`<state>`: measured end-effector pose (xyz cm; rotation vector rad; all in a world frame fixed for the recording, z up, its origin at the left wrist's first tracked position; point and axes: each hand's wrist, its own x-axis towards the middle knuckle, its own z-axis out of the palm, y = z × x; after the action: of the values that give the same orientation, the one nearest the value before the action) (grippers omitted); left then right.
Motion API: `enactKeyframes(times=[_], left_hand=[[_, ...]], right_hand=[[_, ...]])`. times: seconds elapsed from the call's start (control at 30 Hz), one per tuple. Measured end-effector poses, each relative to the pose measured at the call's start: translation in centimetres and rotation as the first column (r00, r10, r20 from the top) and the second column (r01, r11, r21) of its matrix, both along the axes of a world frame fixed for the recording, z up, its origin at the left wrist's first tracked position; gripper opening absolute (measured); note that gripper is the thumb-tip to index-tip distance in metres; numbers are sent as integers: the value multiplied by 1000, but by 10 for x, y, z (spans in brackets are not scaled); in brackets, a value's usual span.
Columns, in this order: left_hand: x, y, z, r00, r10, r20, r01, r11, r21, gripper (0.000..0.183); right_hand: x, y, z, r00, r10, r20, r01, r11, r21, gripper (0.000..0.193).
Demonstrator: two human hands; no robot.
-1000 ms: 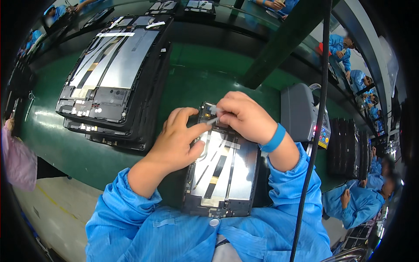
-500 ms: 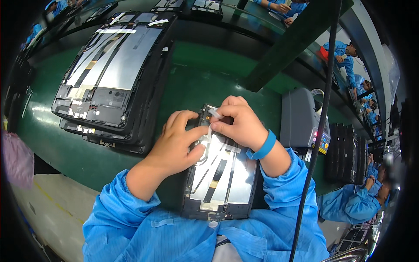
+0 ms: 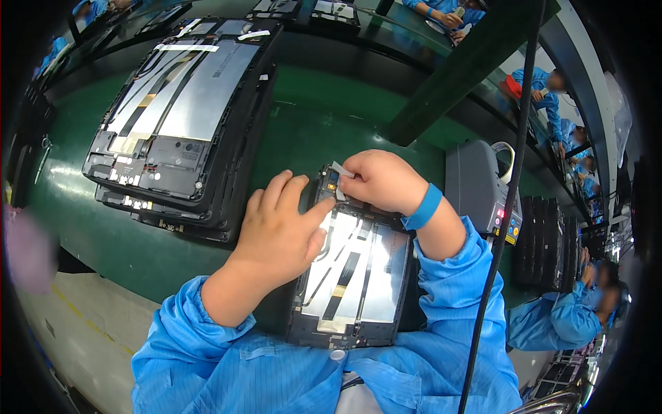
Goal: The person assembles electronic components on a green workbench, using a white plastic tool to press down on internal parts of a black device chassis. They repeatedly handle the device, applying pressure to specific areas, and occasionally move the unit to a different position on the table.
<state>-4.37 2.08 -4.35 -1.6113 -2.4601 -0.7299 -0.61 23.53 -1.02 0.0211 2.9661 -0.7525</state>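
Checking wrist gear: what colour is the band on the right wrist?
Blue wristband, clearest in the head view.

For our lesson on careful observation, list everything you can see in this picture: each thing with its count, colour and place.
open tablet panel: one, black and silver, under both hands
pale strip: one, at the panel's top edge, pinched in right fingers
stack of panels: one, black, upper left
bench: one, green
grey machine: one, right
black cable: one, hanging right
co-workers: several, blue coats, right edge
wristband: one, blue, right wrist
left hand: on panel
right hand: on strip
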Motion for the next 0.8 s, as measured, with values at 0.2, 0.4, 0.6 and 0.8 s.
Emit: enactKeyframes(times=[0.2,0.4,0.6,0.8], left_hand=[[1,1,0,1000,0,-13,0,1000,6,41],[1,-1,0,998,20,-59,-21,1000,-19,42],[6,2,4,991,18,-130,-24,999,-46,43],[9,4,0,987,5,-160,-11,999,-32,44]], right_hand=[[-3,-12,-1,996,-76,-43,81,989,122,26],[12,-20,9,930,-259,-260,316,925,209,25],[42,-26,-13,941,-19,-337,-27,991,-130,26],[61,-20,-18,956,129,-265,-144,989,-37,39]])
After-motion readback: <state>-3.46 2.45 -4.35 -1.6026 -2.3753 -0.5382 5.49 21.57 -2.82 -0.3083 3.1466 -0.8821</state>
